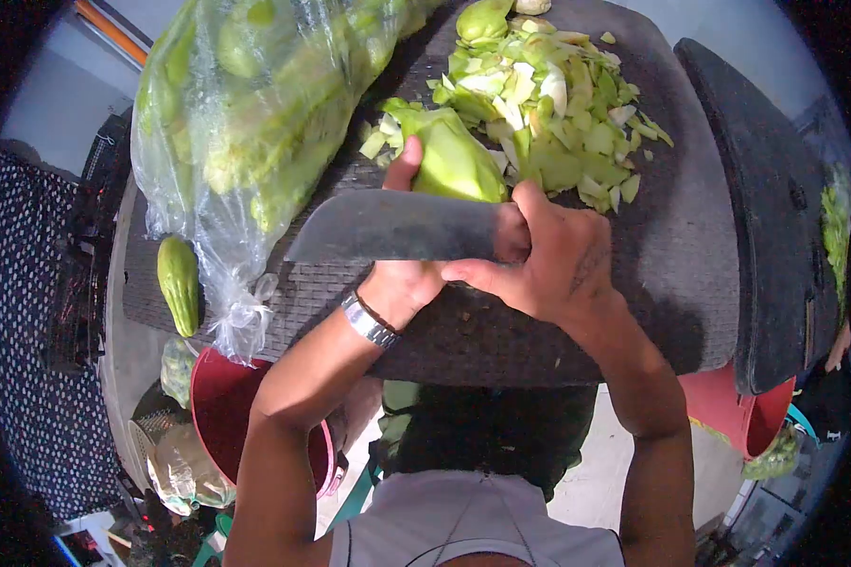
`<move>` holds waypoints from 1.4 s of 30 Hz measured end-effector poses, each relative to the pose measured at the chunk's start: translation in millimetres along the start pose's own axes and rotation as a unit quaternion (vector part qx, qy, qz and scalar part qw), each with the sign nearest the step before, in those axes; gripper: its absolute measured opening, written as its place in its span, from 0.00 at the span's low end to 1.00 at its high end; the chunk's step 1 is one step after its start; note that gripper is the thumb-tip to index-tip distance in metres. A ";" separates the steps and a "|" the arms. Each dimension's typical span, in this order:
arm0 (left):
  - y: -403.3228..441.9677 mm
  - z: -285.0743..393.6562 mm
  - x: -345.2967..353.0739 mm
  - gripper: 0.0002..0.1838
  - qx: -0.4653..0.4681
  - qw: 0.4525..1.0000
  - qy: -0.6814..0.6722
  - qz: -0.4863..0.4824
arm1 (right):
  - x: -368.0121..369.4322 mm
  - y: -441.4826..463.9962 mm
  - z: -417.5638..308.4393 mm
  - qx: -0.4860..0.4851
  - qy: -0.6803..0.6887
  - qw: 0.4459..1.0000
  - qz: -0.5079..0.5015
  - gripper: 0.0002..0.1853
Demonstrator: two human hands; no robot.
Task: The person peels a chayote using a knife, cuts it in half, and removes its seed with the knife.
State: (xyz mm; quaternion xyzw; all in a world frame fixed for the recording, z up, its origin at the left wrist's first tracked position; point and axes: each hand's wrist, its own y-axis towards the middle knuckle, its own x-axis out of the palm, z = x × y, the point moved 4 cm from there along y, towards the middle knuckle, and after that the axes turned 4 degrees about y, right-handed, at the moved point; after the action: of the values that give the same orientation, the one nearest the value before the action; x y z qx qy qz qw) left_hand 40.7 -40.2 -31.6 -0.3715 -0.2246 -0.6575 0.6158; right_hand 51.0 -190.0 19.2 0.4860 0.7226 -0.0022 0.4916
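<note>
Clenching the knife (388,227) in my right hand (565,250), across my left hand (407,281), I clasp the green vegetable (454,161) with the latter, presumably to steady it, just beside the cut pieces (567,113) on the dark mat (671,246).

Dark tabletop (671,255), pale floor (591,468), bright light

Knife (397,227): broad grey blade, crosswise, tip left.
Gourd (456,163): pale green, faceted surface, beyond knife's far edge.
</note>
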 end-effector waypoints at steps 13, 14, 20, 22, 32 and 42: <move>0.8 7.0 -8.1 0.36 0.083 0.993 0.015 0.088 | -4.5 4.3 18.3 -0.003 0.000 1.000 0.008 0.37; 1.8 7.9 -10.3 0.36 0.111 0.988 0.022 0.103 | -9.1 6.0 26.4 0.027 -0.003 1.000 0.000 0.36; -7.4 13.1 -1.9 0.39 0.077 0.992 0.091 0.047 | -31.7 17.4 69.0 0.205 -0.066 0.976 0.017 0.32; -5.6 9.9 0.5 0.39 0.066 0.995 0.054 0.044 | -37.9 19.1 71.2 0.220 -0.047 0.974 0.031 0.32; -0.5 9.1 -2.6 0.35 0.037 0.999 0.005 0.001 | -11.9 5.1 7.3 0.027 0.052 0.998 -0.038 0.34; -20.2 12.2 2.6 0.31 0.021 0.996 -0.065 -0.061 | -30.4 13.9 48.4 0.032 -0.001 0.999 -0.007 0.33</move>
State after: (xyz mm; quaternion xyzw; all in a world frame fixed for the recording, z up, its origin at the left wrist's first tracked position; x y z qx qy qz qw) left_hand 23.7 -29.9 -18.8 -0.3865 -0.3001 -0.6634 0.5662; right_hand 96.4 -227.3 22.4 0.4965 0.7252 -0.0296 0.4761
